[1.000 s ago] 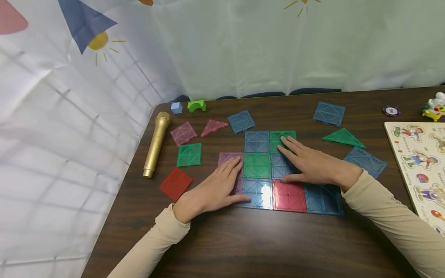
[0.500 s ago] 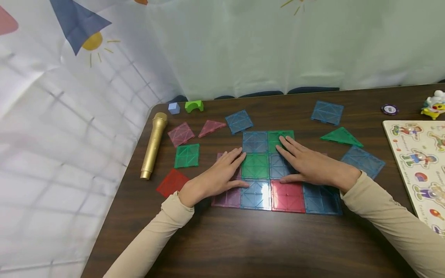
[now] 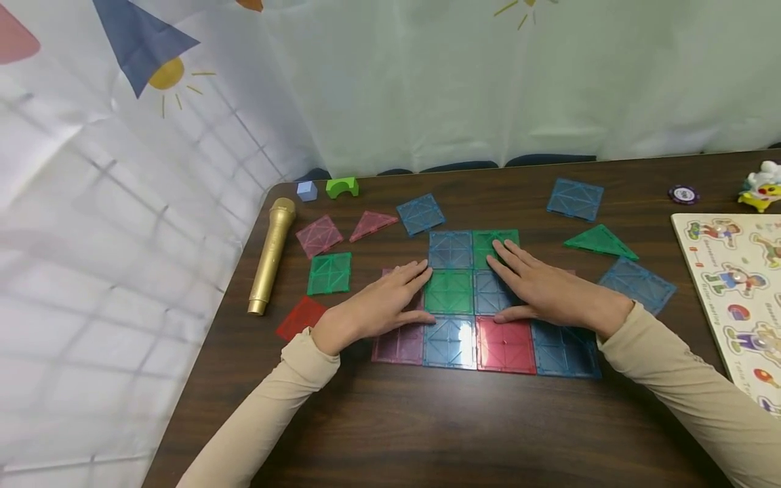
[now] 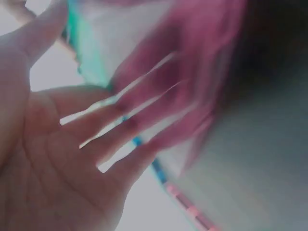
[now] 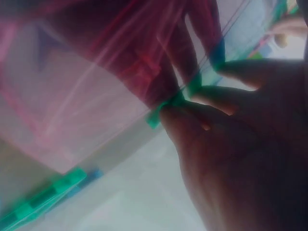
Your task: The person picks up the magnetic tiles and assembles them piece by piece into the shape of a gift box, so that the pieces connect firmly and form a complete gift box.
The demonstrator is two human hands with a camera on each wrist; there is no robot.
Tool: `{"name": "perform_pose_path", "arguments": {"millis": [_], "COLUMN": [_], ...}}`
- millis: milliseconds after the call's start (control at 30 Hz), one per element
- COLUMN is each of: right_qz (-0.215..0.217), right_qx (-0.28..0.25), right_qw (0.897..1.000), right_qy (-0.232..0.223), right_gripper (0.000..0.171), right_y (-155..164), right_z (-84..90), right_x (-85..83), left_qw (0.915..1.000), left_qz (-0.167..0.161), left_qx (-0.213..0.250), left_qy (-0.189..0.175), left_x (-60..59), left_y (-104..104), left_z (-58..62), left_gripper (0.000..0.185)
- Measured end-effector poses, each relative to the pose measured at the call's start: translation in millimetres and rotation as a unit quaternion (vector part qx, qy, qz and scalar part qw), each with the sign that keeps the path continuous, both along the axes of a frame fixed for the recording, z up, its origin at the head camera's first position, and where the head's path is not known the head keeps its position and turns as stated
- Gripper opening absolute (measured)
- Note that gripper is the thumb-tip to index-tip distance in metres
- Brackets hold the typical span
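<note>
Translucent square magnetic tiles lie edge to edge in a block. The near row has a purple tile [image 3: 398, 347], a blue tile [image 3: 448, 344], a red tile [image 3: 506, 347] and a dark blue tile [image 3: 564, 352]. My left hand [image 3: 381, 303], fingers extended, rests along the block's left side, its thumb over the blue tile. Across the right part lies my right hand [image 3: 546, 291], spread, fingertips on a green tile [image 3: 485, 242] and thumb at the red tile's far edge. In both wrist views the fingers show blurred through pink plastic [image 4: 192, 53].
Left of the block lie a gold microphone [image 3: 271, 257], a red tile [image 3: 302, 316] and a green tile [image 3: 329, 273]. Behind stand a green arch block [image 3: 343, 187] and a blue cube [image 3: 307, 191]. Rightward are a green triangle [image 3: 601, 240], loose blue tiles [image 3: 575, 198] and a picture board [image 3: 708, 271].
My left hand has shifted away from the body, uncovering the near purple tile; its thumb has moved up the blue tile. My right hand stays almost in place.
</note>
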State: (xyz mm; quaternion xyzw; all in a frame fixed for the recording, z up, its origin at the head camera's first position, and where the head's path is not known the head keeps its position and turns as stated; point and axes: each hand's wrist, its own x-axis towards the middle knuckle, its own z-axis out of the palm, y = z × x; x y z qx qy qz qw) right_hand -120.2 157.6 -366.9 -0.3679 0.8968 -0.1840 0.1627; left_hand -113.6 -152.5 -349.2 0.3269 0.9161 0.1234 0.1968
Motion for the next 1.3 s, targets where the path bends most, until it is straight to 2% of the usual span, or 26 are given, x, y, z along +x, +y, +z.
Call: {"name": "perform_pose_path", "arguments": {"millis": [100,200,300,400,500,600,867,967,1033,1100,1167,1233,1300], "right_qz": [0.002,0.003,0.005,0.007,0.013,0.015,0.012,0.013,0.011,0.007,0.002,-0.003,-0.007], "right_qx": [0.000,-0.002,-0.005,-0.009,-0.014,-0.017,-0.014,-0.014,-0.012,-0.010,-0.009,-0.007,-0.005], "right_qw": [1.000,1.000,1.000,1.000,1.000,1.000,1.000,1.000,1.000,1.000,1.000,1.000,1.000], "right_qy": [0.002,0.000,0.000,-0.001,0.000,0.003,0.010,0.011,0.009,0.007,0.004,0.002,0.000], "right_gripper": [0.098,0.096,0.096,0.096,0.095,0.095,0.095,0.094,0.095,0.095,0.096,0.096,0.096], "right_y": [-1,-2,-3,-5,-8,-9,-9,-8,-6,-4,-2,0,2], "right_z": [-0.6,-1.3,-2.6,-3.7,-4.9,-6.5,-6.8,-5.6,-4.4,-3.5,-2.7,-2.3,-2.4], "right_x": [0.4,1.1,1.2,1.3,1.7,2.2,4.5,3.6,2.9,2.2,2.0,2.0,2.4], "left_qw": [0.9996,0.9978,0.9951,0.9931,0.9912,0.9902,0.9902,0.9898,0.9888,0.9875,0.9858,0.9821,0.9747], "left_qz": [0.028,0.060,0.075,0.087,0.098,0.110,0.107,0.107,0.104,0.091,0.063,0.018,-0.044], "left_qx": [-0.009,-0.008,-0.025,-0.056,-0.085,-0.085,-0.075,-0.051,-0.027,0.003,0.044,0.089,0.131], "left_qy": [0.001,0.029,0.060,0.055,0.029,0.015,0.049,0.079,0.104,0.129,0.149,0.165,0.176], "left_x": [-17.1,-44.9,-77.2,-103.9,-120.4,-128.5,-133.4,-130.7,-125.4,-115.7,-100.6,-79.4,-54.5], "left_y": [-1,0,1,2,2,1,1,1,1,2,3,3,4], "left_z": [9.1,14.8,14.0,8.7,3.0,0.3,1.7,10.6,22.0,36.0,48.8,56.7,55.8], "left_gripper": [0.080,0.076,0.078,0.082,0.082,0.081,0.085,0.084,0.084,0.083,0.083,0.082,0.082]}}
